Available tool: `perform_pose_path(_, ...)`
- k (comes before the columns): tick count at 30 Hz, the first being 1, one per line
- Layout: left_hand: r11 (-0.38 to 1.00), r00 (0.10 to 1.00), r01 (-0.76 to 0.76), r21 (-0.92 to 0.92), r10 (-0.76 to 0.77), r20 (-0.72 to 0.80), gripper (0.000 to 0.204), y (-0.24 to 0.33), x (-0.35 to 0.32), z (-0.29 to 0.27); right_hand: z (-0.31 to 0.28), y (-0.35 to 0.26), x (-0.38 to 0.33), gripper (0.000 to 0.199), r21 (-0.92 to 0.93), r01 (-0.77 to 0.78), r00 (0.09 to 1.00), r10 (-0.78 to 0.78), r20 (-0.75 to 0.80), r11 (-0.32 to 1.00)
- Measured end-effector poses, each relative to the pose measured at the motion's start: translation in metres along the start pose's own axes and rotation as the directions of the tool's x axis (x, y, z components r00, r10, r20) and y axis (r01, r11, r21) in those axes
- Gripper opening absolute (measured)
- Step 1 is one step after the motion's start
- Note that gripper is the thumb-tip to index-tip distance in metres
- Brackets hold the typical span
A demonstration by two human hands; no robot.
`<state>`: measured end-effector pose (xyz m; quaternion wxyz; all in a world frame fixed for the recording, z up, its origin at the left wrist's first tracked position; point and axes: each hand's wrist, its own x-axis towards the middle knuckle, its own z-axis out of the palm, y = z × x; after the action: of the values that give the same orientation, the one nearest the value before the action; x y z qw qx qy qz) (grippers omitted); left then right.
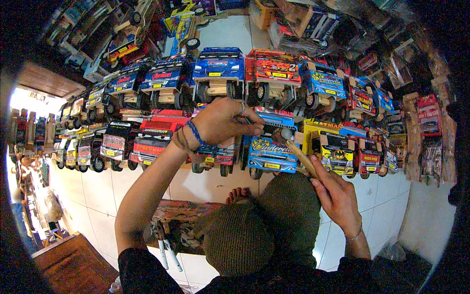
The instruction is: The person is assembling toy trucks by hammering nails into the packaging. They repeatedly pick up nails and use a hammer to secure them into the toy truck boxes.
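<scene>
My right hand (pixel 338 196) grips the wooden handle of a hammer (pixel 302 158). Its round metallic head lies over the dark windscreen of a blue toy truck (pixel 270 156) in the front row. From the left, my left hand (pixel 226 122) reaches over a red toy truck, thumb and fingers pinched together at the blue truck's upper left corner. Whatever is between those fingertips is too small or hidden to name. Beside the hammer, to the right, stands a black-and-yellow toy truck (pixel 338 154).
Two rows of wooden toy trucks stand on white floor tiles (pixel 98 191), the back row including a dark blue one (pixel 219 66). More toys in plastic crowd the far side. By my knees lie a rough wood block (pixel 181 208) and white-handled tools (pixel 169 255). A brown wooden piece (pixel 73 267) is lower left.
</scene>
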<state>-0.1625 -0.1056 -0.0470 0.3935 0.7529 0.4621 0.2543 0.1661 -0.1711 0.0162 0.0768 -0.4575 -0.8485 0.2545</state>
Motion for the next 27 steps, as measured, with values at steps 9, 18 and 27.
perform_pose_path(9,0.994,0.998,0.063,-0.091,-0.061,0.026,0.025,0.000,0.002,0.001,0.004,0.007,0.000,0.057,-0.103,0.059,0.997,-0.063,-0.040,0.993)
perform_pose_path(18,0.996,0.995,0.079,-0.035,-0.077,0.062,0.026,-0.002,0.003,0.000,0.004,0.011,0.001,0.057,-0.050,0.093,0.988,-0.098,-0.119,0.994)
perform_pose_path(27,0.995,0.996,0.078,-0.060,-0.075,0.046,0.026,-0.004,0.003,0.002,0.006,0.012,0.003,0.058,-0.054,0.086,0.991,-0.091,-0.102,0.995)
